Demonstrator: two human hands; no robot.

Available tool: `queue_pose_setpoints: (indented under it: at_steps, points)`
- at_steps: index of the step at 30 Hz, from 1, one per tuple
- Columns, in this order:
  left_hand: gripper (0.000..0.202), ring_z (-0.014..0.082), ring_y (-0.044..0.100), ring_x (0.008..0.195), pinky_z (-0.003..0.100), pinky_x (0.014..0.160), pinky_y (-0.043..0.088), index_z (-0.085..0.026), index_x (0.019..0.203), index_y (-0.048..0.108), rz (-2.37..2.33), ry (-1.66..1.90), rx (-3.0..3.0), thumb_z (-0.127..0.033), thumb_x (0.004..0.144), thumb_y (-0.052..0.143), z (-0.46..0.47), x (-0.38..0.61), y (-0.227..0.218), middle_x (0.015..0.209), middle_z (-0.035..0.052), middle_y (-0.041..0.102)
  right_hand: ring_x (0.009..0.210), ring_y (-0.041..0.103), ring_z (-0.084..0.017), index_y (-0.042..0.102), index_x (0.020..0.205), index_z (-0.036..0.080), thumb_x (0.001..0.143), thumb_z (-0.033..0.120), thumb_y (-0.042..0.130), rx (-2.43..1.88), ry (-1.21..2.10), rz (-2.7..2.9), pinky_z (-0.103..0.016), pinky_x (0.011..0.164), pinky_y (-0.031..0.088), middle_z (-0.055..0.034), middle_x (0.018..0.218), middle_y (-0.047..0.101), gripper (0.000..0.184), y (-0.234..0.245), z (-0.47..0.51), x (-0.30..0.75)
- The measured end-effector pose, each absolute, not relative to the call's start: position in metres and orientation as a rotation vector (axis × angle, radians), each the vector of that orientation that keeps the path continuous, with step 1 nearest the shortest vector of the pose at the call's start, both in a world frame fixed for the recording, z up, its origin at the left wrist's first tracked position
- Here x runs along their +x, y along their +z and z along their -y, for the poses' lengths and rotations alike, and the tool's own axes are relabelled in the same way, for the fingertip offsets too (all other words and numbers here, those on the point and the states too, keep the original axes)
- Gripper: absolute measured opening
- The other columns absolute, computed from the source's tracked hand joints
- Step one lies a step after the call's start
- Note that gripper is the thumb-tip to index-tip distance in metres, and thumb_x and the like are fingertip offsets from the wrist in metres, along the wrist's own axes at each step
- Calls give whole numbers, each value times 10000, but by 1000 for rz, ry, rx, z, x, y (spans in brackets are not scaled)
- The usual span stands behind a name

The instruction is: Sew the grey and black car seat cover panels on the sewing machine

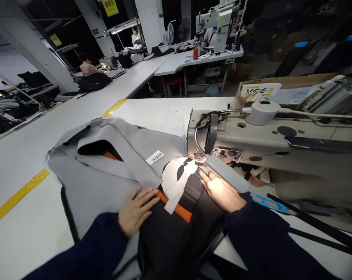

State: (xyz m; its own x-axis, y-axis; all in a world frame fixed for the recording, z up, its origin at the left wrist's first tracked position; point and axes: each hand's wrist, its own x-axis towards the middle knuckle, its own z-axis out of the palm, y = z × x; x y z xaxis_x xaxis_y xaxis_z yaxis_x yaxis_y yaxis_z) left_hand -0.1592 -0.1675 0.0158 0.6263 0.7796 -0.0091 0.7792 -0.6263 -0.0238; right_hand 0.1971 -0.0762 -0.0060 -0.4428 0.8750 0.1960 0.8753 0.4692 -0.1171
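Note:
My left hand (138, 212) lies flat with fingers spread at the seam between grey fabric (106, 186) and black fabric (170, 241). My right hand (221, 190) rests on the black fabric beside the sewing machine's needle area, its visible fingers stretched forward; the lamp partly covers this hand. Between my hands lies a white curved patch (173, 181) with a loose strip, running up to the presser foot. An orange strip (183, 213) shows under it. The sewing machine (252, 144) stands at right, and its grey lamp (227, 173) lights the work. A white barcode label (154, 157) sits on the grey fabric.
Blue-handled snips (269, 203) and black straps (324, 229) lie right of my forearm. A cardboard box (304, 79) with papers stands behind the machine. Yellow tape (21, 196) marks the white table (152, 107). Farther back, another sewing machine (219, 29) and people (90, 67) at work.

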Motion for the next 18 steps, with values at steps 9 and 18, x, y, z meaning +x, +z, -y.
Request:
queue_pose_setpoints:
  at_steps: [9, 18]
  points:
    - [414, 203, 555, 1021, 375, 910, 390, -187, 1120, 638, 1222, -124, -2844, -335, 964, 285, 40, -124, 74, 1150, 75, 645, 632, 637, -230, 527, 1275, 74, 972, 273, 306, -1733, -18, 2540, -319, 537, 438, -147, 855, 650, 425, -3, 103, 160]
    - [377, 248, 490, 1035, 386, 845, 416, -133, 1161, 563, 1108, -61, -2841, -138, 795, 474, 36, 1, 48, 1150, 117, 569, 788, 641, -263, 554, 1256, 44, 982, 287, 318, -1672, -150, 2457, -376, 680, 483, -198, 967, 647, 435, -1, 107, 161]
